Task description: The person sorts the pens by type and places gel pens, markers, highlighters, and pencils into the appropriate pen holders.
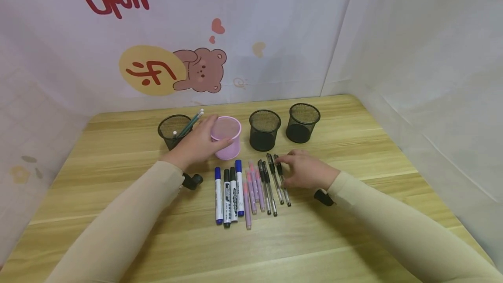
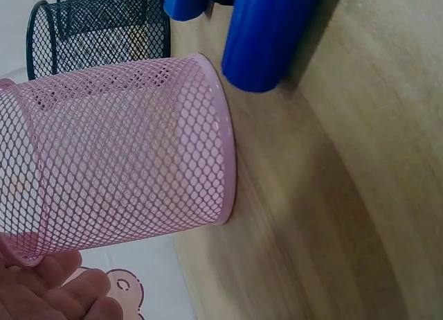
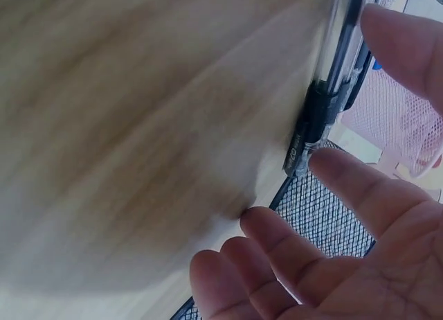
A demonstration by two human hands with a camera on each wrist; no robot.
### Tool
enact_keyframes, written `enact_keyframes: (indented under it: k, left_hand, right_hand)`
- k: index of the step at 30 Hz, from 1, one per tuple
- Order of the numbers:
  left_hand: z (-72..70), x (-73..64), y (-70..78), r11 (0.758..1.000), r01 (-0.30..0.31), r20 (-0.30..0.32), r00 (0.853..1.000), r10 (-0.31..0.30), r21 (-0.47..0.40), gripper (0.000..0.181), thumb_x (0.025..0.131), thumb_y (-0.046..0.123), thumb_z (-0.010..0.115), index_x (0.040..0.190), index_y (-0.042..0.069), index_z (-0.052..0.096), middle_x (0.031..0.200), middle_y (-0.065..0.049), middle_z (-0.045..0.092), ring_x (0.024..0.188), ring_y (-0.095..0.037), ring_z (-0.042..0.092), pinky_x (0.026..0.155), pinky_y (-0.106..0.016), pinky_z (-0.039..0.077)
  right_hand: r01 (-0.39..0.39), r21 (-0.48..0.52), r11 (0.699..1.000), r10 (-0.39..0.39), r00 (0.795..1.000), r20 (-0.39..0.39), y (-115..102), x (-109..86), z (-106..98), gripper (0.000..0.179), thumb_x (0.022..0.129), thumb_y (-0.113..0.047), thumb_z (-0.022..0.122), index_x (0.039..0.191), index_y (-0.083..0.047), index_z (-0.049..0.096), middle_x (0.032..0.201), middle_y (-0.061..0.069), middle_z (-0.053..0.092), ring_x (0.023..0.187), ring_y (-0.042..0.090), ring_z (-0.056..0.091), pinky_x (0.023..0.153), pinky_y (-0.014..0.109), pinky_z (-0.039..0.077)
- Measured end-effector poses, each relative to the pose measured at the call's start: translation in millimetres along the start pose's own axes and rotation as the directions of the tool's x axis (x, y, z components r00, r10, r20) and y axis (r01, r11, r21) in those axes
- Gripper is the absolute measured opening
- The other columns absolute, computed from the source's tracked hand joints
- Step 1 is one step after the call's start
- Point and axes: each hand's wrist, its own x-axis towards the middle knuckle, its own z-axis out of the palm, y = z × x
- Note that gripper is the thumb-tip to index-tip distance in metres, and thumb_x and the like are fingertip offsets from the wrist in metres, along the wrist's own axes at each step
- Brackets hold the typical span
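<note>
My left hand (image 1: pixel 200 142) holds a pink mesh pen cup (image 1: pixel 229 152) near its rim, thumb across the front and fingers at the far left side. In the left wrist view the cup (image 2: pixel 131 154) stands upright on the table. My right hand (image 1: pixel 308 170) is beside the rightmost black-capped gel pen (image 1: pixel 287 195). Its index fingertip touches the cap end of that pen (image 3: pixel 315 119), and the thumb is near the barrel; the other fingers are extended. Several gel pens, pink-purple pens (image 1: pixel 251 195) and whiteboard markers (image 1: pixel 218 195) lie in a row.
A black mesh cup (image 1: pixel 167 136) with green pencils (image 1: pixel 190 123) stands left of the pink one. Two more black mesh cups, one nearer the middle (image 1: pixel 264 136) and one farther right (image 1: pixel 300 128), stand near the back. A printed white cloth (image 1: pixel 275 21) hangs behind the wooden table (image 1: pixel 235 257).
</note>
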Motion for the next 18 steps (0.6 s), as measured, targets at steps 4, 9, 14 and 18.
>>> enact_keyframes:
  k: [4, 9, 14, 18]
  left_hand:
    - [1.6, 0.2, -1.9, 1.000, 0.011, 0.007, 1.000, -0.011, -0.008, 0.107, 0.094, 0.067, 0.066, 0.169, 0.011, 0.015, 0.166, -0.019, 0.035, 0.145, -0.040, 0.048, 0.117, -0.062, 0.043]
    - [1.6, -1.0, -1.1, 1.000, 0.013, 0.003, 1.000, -0.013, -0.003, 0.106, 0.094, 0.068, 0.066, 0.169, 0.012, 0.016, 0.165, -0.019, 0.036, 0.143, -0.040, 0.050, 0.116, -0.063, 0.044]
    - [1.6, -1.5, 0.8, 1.000, 0.017, 0.003, 1.000, -0.017, 0.002, 0.105, 0.094, 0.066, 0.065, 0.169, 0.012, 0.015, 0.167, -0.020, 0.035, 0.144, -0.041, 0.050, 0.116, -0.064, 0.043]
    - [1.9, -2.1, 1.1, 1.000, 0.017, 0.000, 1.000, -0.017, -0.003, 0.104, 0.095, 0.065, 0.066, 0.169, 0.012, 0.015, 0.165, -0.020, 0.037, 0.142, -0.041, 0.051, 0.115, -0.063, 0.044]
  right_hand:
    - [-0.024, 0.009, 1.000, 0.024, 1.000, 0.018, 0.6, -0.5, -2.3, 0.084, 0.081, -0.037, 0.089, 0.154, -0.014, 0.054, 0.146, 0.022, 0.058, 0.131, 0.041, 0.056, 0.112, 0.057, 0.048]
    - [-0.038, -0.006, 0.999, 0.038, 0.999, 0.036, 1.5, -1.6, -5.1, 0.090, 0.079, -0.041, 0.089, 0.157, -0.014, 0.051, 0.147, 0.023, 0.058, 0.132, 0.041, 0.054, 0.111, 0.058, 0.048]
    - [-0.031, -0.026, 0.999, 0.033, 0.998, 0.046, 1.8, -1.3, -7.1, 0.082, 0.079, -0.034, 0.087, 0.153, -0.015, 0.056, 0.143, 0.023, 0.060, 0.129, 0.040, 0.055, 0.108, 0.056, 0.050]
    - [-0.027, -0.034, 0.999, 0.029, 0.999, 0.042, 2.4, -0.5, -7.7, 0.075, 0.079, -0.027, 0.086, 0.148, -0.015, 0.061, 0.132, 0.019, 0.066, 0.122, 0.036, 0.057, 0.105, 0.054, 0.051]
